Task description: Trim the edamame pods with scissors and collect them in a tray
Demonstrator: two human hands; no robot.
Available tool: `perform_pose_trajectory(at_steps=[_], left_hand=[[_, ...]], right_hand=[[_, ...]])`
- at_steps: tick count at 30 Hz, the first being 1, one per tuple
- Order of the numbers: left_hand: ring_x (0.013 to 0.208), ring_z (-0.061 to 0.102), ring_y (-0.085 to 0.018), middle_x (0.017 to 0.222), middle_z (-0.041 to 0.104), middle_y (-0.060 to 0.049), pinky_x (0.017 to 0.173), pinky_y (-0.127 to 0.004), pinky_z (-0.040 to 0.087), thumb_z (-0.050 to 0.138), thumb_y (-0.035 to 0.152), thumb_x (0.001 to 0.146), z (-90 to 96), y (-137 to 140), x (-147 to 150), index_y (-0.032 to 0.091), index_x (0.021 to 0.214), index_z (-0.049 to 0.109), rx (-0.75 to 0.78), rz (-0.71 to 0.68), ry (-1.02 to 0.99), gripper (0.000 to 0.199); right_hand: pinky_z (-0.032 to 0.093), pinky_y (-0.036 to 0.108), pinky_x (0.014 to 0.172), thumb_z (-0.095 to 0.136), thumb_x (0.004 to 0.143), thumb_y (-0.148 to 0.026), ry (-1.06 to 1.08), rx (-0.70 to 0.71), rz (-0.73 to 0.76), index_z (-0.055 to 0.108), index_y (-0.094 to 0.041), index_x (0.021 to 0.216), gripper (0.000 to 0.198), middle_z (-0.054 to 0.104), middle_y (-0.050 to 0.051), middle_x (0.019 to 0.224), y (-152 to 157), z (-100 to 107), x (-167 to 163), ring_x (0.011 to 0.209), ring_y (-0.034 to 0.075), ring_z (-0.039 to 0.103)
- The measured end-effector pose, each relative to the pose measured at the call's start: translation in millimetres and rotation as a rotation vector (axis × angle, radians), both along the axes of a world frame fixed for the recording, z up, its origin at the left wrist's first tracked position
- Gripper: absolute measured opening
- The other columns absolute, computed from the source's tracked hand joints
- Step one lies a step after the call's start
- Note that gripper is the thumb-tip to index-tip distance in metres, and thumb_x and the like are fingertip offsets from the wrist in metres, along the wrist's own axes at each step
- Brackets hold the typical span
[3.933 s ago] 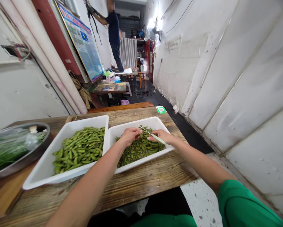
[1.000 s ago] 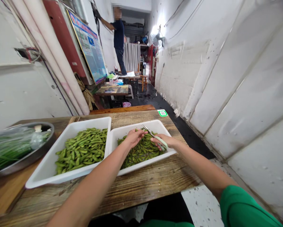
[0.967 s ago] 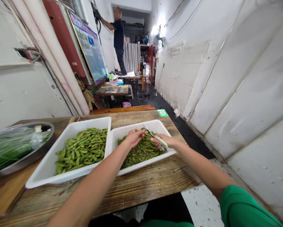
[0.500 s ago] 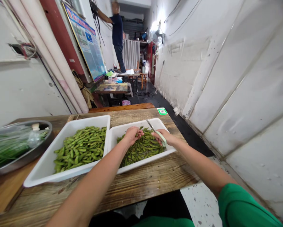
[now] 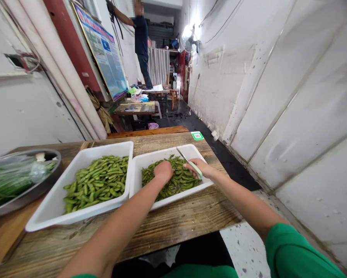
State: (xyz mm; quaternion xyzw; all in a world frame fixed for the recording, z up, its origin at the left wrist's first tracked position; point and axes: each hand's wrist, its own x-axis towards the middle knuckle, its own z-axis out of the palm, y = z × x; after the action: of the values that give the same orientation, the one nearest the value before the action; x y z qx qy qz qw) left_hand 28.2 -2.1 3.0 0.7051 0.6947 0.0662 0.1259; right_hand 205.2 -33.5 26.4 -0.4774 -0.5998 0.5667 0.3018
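My right hand (image 5: 200, 168) grips scissors (image 5: 194, 165) with pale green handles, their metal blades pointing up and left over the right white tray (image 5: 136, 173). In that tray lie wet green edamame pods (image 5: 179, 183), with water among them. My left hand (image 5: 163, 172) is curled down at the pods, left of the scissors; its back faces me and its fingers are mostly hidden, so what they hold cannot be made out. A second white tray (image 5: 50, 216), to the left, contains a heap of edamame pods (image 5: 99, 181).
The trays stand on a wooden table (image 5: 173, 227). At its left is a metal basin (image 5: 59, 164) with bagged green vegetables (image 5: 14, 181). A QR card (image 5: 197, 136) lies at the far corner. Further back, a person (image 5: 141, 38) stands on a table, reaching toward the wall.
My left hand has moved slightly right and down to the pods, its fingers turning out of sight. My right hand keeps the scissors in nearly the same place. The view has shifted slightly.
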Motion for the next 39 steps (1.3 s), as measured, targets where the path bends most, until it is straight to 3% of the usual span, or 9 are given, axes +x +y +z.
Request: perform_pose_trajectory(at_steps=[10,18,23,26,30,35,39], left_hand=[[0.079,0.060,-0.024,0.083,0.064,-0.014,0.064,-0.027,0.042,0.059,0.047,0.062,-10.3,3.1,1.5,0.016,0.072,0.065,0.045,-0.015,0.024,0.033],[0.082,0.059,-0.024,0.087,0.064,-0.010,0.066,-0.028,0.042,0.064,0.039,0.059,-11.3,0.2,2.4,0.020,0.086,0.063,0.117,-0.105,-0.006,0.033],[0.086,0.058,-0.023,0.092,0.064,-0.008,0.069,-0.027,0.040,0.067,0.033,0.056,-14.5,3.6,-0.2,0.023,0.088,0.066,0.042,-0.163,-0.078,0.034],[0.079,0.058,-0.021,0.083,0.065,-0.006,0.066,-0.026,0.040,0.068,0.027,0.052,-16.3,6.7,0.5,0.021,0.081,0.067,0.049,-0.157,-0.205,0.029],[0.065,0.056,-0.015,0.071,0.063,-0.003,0.061,-0.024,0.039,0.065,0.028,0.057,-14.2,10.8,0.9,0.016,0.073,0.065,0.106,-0.035,-0.575,0.021],[0.053,0.050,-0.011,0.057,0.058,-0.001,0.052,-0.023,0.037,0.066,0.033,0.056,-6.6,12.8,-3.3,0.012,0.083,0.066,0.095,0.083,-1.011,0.034],[0.043,0.043,-0.008,0.045,0.052,0.002,0.045,-0.021,0.031,0.071,0.036,0.050,-2.4,10.2,-3.0,0.010,0.082,0.067,0.035,0.102,-1.112,0.042]], right_hand=[[0.031,0.017,0.028,0.064,0.065,-0.043,-0.026,0.015,0.019,0.042,-0.016,0.064,0.035,0.039,-0.007,0.042,1.5,-3.2,1.0,0.032,0.005,0.037],[0.033,0.017,0.027,0.064,0.065,-0.045,-0.036,0.037,0.025,0.044,-0.015,0.064,0.036,0.040,-0.007,0.044,2.5,-5.2,0.9,0.032,0.005,0.037],[0.034,0.017,0.027,0.064,0.064,-0.046,-0.042,0.054,0.020,0.042,-0.016,0.062,0.037,0.039,-0.007,0.042,4.7,-8.6,0.8,0.031,0.005,0.038],[0.032,0.017,0.026,0.064,0.065,-0.046,-0.056,0.058,0.023,0.042,-0.016,0.061,0.037,0.038,-0.007,0.040,4.9,-8.6,0.6,0.031,0.006,0.037],[0.034,0.016,0.030,0.063,0.067,-0.045,-0.055,0.043,-0.022,0.043,-0.016,0.066,0.035,0.039,-0.007,0.043,3.6,-5.8,-0.5,0.033,0.005,0.038],[0.036,0.016,0.034,0.065,0.064,-0.045,-0.094,0.078,0.017,0.045,-0.016,0.070,0.036,0.037,-0.007,0.045,1.2,-3.1,-2.4,0.037,0.005,0.038],[0.036,0.017,0.034,0.065,0.063,-0.045,-0.135,0.100,0.029,0.046,-0.016,0.068,0.036,0.036,-0.007,0.044,0.6,-3.2,-2.3,0.037,0.005,0.036]])
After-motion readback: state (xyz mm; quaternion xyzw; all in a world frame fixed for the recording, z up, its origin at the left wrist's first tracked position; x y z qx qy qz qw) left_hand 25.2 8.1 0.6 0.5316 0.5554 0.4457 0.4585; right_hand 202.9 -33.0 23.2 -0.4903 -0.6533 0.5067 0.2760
